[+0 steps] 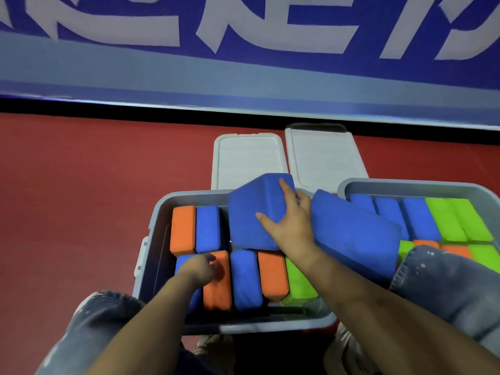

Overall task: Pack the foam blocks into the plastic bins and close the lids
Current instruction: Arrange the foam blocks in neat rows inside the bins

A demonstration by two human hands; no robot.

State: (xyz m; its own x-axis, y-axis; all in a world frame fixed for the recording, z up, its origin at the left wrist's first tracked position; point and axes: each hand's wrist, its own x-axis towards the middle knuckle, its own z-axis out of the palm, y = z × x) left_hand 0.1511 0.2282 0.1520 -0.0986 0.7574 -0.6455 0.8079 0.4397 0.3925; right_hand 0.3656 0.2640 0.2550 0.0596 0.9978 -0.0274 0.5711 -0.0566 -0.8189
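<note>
The right hand (286, 223) is lying with fingers spread across a thick blue rectangular foam block (257, 209), holding it tilted over the far half of the near grey plastic bin (151, 234), while the left hand (198, 267) is resting loosely curled fingers on the packed orange foam block (217, 282) in the front row. The foam is probably light, soft and grippy, so a broad palm hold across its faces should be serving well. A second blue foam block (354, 234) is leaning just right of the wrist, bridging toward the other grey bin (405, 185), with two white lids (246, 161) lying beyond.
</note>
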